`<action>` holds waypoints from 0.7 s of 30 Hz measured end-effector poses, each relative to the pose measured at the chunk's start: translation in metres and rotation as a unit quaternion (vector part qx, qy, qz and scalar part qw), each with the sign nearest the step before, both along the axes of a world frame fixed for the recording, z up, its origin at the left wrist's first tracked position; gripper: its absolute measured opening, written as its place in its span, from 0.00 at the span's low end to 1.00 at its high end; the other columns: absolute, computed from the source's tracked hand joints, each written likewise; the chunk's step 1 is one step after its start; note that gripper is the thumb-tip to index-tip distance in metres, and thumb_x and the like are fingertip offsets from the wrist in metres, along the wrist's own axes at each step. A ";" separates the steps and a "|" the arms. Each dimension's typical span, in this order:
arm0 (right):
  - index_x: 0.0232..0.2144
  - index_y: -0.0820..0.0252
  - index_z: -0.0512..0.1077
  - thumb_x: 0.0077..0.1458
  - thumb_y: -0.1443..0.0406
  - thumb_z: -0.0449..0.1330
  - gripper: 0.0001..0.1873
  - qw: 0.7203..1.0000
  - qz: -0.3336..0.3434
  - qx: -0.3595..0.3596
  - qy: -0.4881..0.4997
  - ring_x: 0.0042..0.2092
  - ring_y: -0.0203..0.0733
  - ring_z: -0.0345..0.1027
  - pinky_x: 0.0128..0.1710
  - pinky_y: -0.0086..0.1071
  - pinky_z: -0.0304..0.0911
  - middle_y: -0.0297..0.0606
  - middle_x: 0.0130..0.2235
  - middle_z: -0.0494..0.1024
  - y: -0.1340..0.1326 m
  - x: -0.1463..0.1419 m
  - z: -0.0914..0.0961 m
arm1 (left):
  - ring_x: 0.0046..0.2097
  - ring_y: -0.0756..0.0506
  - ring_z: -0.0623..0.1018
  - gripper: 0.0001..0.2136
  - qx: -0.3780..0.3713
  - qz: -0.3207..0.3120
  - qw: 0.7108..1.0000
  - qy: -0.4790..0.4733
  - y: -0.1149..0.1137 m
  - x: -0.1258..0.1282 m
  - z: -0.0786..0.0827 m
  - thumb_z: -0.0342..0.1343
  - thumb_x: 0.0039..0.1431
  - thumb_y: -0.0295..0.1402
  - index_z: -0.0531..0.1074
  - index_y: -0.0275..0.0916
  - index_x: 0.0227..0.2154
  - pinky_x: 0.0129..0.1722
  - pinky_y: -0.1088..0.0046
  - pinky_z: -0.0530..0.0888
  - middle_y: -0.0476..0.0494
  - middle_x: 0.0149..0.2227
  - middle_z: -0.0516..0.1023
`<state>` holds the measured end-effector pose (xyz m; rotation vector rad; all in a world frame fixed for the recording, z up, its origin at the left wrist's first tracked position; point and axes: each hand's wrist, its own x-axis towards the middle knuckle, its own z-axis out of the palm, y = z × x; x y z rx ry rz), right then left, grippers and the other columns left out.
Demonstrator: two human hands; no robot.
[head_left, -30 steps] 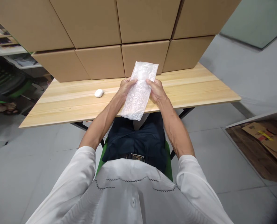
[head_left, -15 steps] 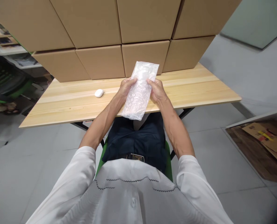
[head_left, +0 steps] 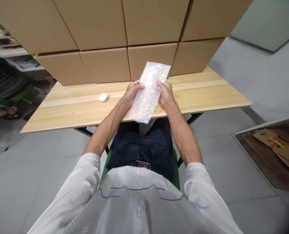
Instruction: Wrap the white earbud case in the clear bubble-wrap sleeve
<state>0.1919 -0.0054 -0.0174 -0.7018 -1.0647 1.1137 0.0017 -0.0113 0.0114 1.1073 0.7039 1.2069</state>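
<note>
Both hands grip bubble-wrap bag above table edge: left hand fingers clamped on its left side, right hand on its right. Vs 0.5 s ago, bag sits slightly higher, top tipped further right. White mouse & boxes unchanged

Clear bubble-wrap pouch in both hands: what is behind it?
Behind the clear bubble-wrap pouch: the pale wooden tabletop and brown cardboard boxes. The parts directly behind it are covered.
</note>
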 end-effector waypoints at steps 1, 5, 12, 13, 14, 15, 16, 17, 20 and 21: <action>0.44 0.50 0.80 0.47 0.26 0.79 0.42 1.000 0.000 -0.001 0.000 0.63 0.64 0.86 0.61 0.58 0.87 0.43 0.47 0.91 -0.001 0.000 0.001 | 0.47 0.34 0.92 0.20 0.001 0.004 1.000 0.001 0.000 0.000 0.000 0.80 0.48 0.37 0.79 0.42 0.42 0.53 0.54 0.87 0.45 0.38 0.90; 0.46 0.50 0.80 0.50 0.26 0.78 0.42 1.000 0.007 0.002 0.005 0.66 0.64 0.84 0.62 0.59 0.86 0.44 0.49 0.91 -0.005 0.000 0.006 | 0.43 0.38 0.91 0.20 0.005 0.023 1.000 -0.004 0.000 -0.001 0.001 0.79 0.47 0.35 0.78 0.42 0.42 0.50 0.57 0.87 0.47 0.37 0.89; 0.44 0.51 0.80 0.48 0.33 0.81 0.36 1.000 0.022 -0.004 0.000 0.61 0.62 0.86 0.63 0.57 0.85 0.41 0.46 0.90 -0.006 -0.003 0.003 | 0.36 0.43 0.87 0.19 0.007 0.044 0.998 -0.033 0.000 -0.001 0.003 0.80 0.48 0.35 0.78 0.42 0.39 0.46 0.62 0.85 0.50 0.35 0.86; 0.43 0.51 0.80 0.48 0.35 0.81 0.35 1.000 0.017 -0.004 0.001 0.60 0.61 0.86 0.62 0.56 0.85 0.41 0.45 0.90 -0.004 -0.003 0.002 | 0.37 0.43 0.87 0.18 0.006 0.051 0.998 -0.037 -0.001 0.000 0.004 0.81 0.50 0.36 0.77 0.43 0.38 0.46 0.62 0.84 0.51 0.34 0.85; 0.42 0.51 0.80 0.49 0.35 0.81 0.34 1.000 0.005 -0.002 0.005 0.59 0.61 0.86 0.62 0.56 0.85 0.41 0.45 0.90 -0.001 -0.002 0.001 | 0.38 0.43 0.88 0.18 0.001 0.059 0.998 -0.037 -0.001 0.000 0.005 0.81 0.52 0.38 0.77 0.43 0.38 0.46 0.63 0.84 0.51 0.34 0.85; 0.42 0.50 0.79 0.50 0.35 0.80 0.33 1.000 -0.016 0.001 0.013 0.59 0.60 0.86 0.62 0.55 0.85 0.41 0.45 0.89 0.002 0.001 0.001 | 0.40 0.42 0.89 0.18 -0.008 0.067 0.997 -0.035 -0.001 0.001 0.007 0.81 0.54 0.40 0.77 0.44 0.38 0.47 0.63 0.84 0.50 0.33 0.85; 0.41 0.50 0.78 0.52 0.35 0.79 0.32 0.999 -0.046 0.006 0.024 0.60 0.59 0.86 0.62 0.56 0.85 0.41 0.46 0.89 0.006 0.007 0.004 | 0.41 0.41 0.89 0.18 -0.020 0.073 0.997 -0.032 -0.001 0.001 0.009 0.80 0.56 0.43 0.78 0.44 0.39 0.48 0.63 0.84 0.50 0.33 0.85; 0.41 0.50 0.78 0.55 0.35 0.77 0.31 0.996 -0.081 0.013 0.034 0.61 0.59 0.85 0.63 0.56 0.84 0.40 0.47 0.88 0.010 0.014 0.008 | 0.43 0.40 0.90 0.18 -0.034 0.078 0.996 -0.031 -0.001 0.000 0.010 0.80 0.58 0.46 0.79 0.44 0.40 0.48 0.62 0.85 0.49 0.33 0.85; 0.42 0.49 0.75 0.71 0.33 0.65 0.29 0.980 -0.190 0.058 0.006 0.69 0.60 0.80 0.70 0.61 0.79 0.41 0.50 0.86 0.019 0.046 0.031 | 0.47 0.38 0.92 0.22 -0.062 0.092 0.993 -0.040 0.004 -0.004 0.014 0.77 0.62 0.55 0.81 0.44 0.43 0.51 0.62 0.86 0.44 0.37 0.89; 0.42 0.49 0.75 0.75 0.33 0.60 0.29 0.969 -0.231 0.081 -0.027 0.70 0.60 0.78 0.72 0.61 0.77 0.42 0.52 0.86 0.020 0.056 0.041 | 0.50 0.38 0.92 0.24 -0.063 0.100 0.992 -0.048 0.006 -0.007 0.014 0.76 0.63 0.59 0.81 0.44 0.44 0.53 0.62 0.86 0.42 0.39 0.90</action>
